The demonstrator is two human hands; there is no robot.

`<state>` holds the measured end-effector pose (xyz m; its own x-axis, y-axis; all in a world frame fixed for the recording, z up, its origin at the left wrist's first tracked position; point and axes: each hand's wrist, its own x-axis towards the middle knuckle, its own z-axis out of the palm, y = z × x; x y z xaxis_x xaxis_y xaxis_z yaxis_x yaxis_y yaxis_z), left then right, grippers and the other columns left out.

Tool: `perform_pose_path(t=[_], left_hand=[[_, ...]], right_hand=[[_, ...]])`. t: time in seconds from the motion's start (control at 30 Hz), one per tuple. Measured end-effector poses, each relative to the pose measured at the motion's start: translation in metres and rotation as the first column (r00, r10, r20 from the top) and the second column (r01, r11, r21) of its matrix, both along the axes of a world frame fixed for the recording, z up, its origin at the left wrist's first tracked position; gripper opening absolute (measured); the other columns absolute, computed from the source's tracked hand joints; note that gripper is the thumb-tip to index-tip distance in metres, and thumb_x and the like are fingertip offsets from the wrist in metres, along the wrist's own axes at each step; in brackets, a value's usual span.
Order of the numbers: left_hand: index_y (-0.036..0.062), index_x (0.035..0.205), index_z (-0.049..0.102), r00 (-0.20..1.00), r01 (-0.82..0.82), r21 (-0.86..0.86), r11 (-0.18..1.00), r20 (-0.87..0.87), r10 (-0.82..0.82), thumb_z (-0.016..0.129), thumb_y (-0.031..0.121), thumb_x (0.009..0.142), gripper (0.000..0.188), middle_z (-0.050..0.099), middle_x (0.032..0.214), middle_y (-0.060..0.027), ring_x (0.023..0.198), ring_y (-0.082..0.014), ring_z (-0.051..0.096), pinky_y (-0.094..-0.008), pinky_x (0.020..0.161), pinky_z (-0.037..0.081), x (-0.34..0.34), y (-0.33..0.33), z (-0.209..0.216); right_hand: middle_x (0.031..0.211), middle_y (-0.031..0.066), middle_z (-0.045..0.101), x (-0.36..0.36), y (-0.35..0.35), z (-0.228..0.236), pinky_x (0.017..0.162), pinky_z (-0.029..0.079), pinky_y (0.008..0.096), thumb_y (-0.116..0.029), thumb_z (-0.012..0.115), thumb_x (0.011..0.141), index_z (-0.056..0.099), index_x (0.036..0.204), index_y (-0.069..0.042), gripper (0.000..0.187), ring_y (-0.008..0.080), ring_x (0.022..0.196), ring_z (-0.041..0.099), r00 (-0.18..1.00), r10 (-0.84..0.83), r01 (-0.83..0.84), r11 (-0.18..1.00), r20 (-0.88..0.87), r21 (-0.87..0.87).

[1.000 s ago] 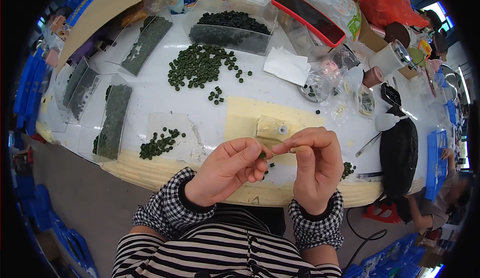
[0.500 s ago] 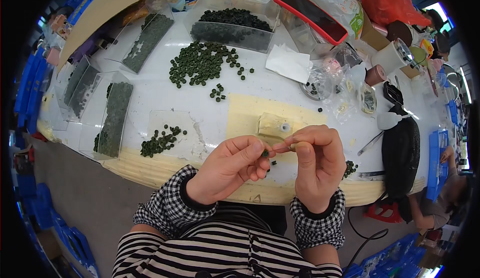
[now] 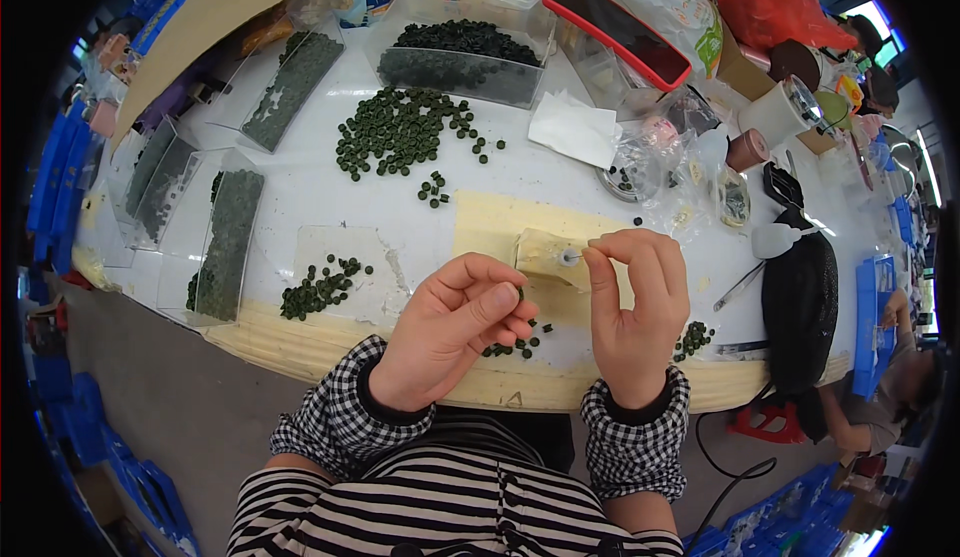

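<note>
My left hand [image 3: 455,322] is closed in a pinch, with a small dark green round piece [image 3: 521,294] between thumb and forefinger, mostly covered by the fingertips. To its right, my right hand [image 3: 640,307] pinches a thin stick-like tool [image 3: 584,253], of which only a short end shows. That end is at a little white cup [image 3: 571,257] set in a yellowish tape-wrapped block [image 3: 540,254]; whether it touches the cup I cannot tell. More dark green pieces [image 3: 525,342] lie on the table just below and between the hands.
A large pile of green pieces [image 3: 390,132] and a smaller pile [image 3: 320,287] lie left of the block. Clear boxes [image 3: 235,242] of pieces stand at left, another bin [image 3: 460,72] behind. A red-cased phone [image 3: 620,37], white tissue [image 3: 573,129], tweezers [image 3: 740,287] and black pouch [image 3: 800,302] lie rightward.
My right hand has drawn the thin tool away from the piece in my left hand and brought its end to the white cup. The left hand keeps its pinch, nearly still.
</note>
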<state>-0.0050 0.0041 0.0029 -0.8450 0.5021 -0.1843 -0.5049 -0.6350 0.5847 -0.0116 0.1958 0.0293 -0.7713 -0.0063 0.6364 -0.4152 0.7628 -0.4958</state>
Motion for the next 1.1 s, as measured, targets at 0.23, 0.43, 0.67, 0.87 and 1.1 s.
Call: perform_pose_path(t=[0.23, 0.43, 0.67, 0.87, 1.1], left_hand=[[-0.0002, 0.117, 0.059, 0.981, -0.135, -0.188, 0.973, -0.164, 0.105, 0.062, 0.005, 0.093, 0.024, 0.069, 0.097, -0.0117, 0.086, -0.0152, 0.068, -0.0236, 0.077, 0.056, 0.003, 0.004, 0.009], [-0.0024, 0.116, 0.062, 0.953, -0.189, -0.201, 0.961, -0.272, 0.131, 0.063, -0.001, 0.091, 0.025, 0.069, 0.100, -0.0106, 0.089, -0.0131, 0.067, -0.0235, 0.080, 0.055, 0.004, 0.005, 0.000], [-0.0032, 0.114, 0.065, 0.892, -0.305, -0.253, 0.918, -0.413, 0.183, 0.066, -0.004, 0.089, 0.025, 0.068, 0.100, -0.0099, 0.090, -0.0127, 0.066, -0.0232, 0.082, 0.055, 0.004, 0.007, 0.001], [-0.0048, 0.113, 0.065, 0.916, -0.258, -0.225, 0.940, -0.366, 0.163, 0.065, -0.005, 0.088, 0.024, 0.067, 0.104, -0.0103, 0.094, -0.0129, 0.066, -0.0237, 0.083, 0.055, 0.005, 0.004, 0.000], [-0.0048, 0.111, 0.066, 0.873, -0.311, -0.238, 0.920, -0.455, 0.177, 0.065, -0.006, 0.088, 0.022, 0.067, 0.104, -0.0098, 0.093, -0.0131, 0.066, -0.0233, 0.083, 0.055, 0.003, 0.005, -0.004]], right_hand=[[0.088, 0.0093, 0.062, 0.007, -0.003, 0.005, 0.071, 0.047, 0.0358, -0.001, 0.073, 0.077, 0.069, 0.099, -0.001, 0.022, 0.0272, 0.080, 0.057, 0.998, -0.030, 0.033, 0.998, -0.055, 0.056], [0.089, 0.0088, 0.063, 0.027, -0.014, 0.003, 0.071, 0.047, 0.0334, 0.002, 0.073, 0.074, 0.071, 0.105, -0.002, 0.031, 0.0254, 0.080, 0.058, 0.966, 0.249, -0.235, 0.960, 0.075, -0.154], [0.089, 0.0075, 0.064, 0.027, -0.017, -0.007, 0.070, 0.046, 0.0318, 0.003, 0.072, 0.073, 0.071, 0.110, -0.003, 0.037, 0.0232, 0.079, 0.058, 0.941, 0.328, -0.308, 0.930, 0.077, -0.203], [0.089, 0.0068, 0.065, 0.026, -0.017, -0.008, 0.069, 0.046, 0.0314, 0.002, 0.072, 0.074, 0.071, 0.110, -0.003, 0.037, 0.0225, 0.078, 0.058, 0.940, 0.336, -0.316, 0.926, 0.066, -0.206], [0.089, 0.0069, 0.065, 0.026, -0.016, -0.010, 0.069, 0.046, 0.0316, 0.002, 0.072, 0.074, 0.071, 0.110, -0.003, 0.036, 0.0226, 0.078, 0.058, 0.936, 0.348, -0.330, 0.920, 0.053, -0.213]])
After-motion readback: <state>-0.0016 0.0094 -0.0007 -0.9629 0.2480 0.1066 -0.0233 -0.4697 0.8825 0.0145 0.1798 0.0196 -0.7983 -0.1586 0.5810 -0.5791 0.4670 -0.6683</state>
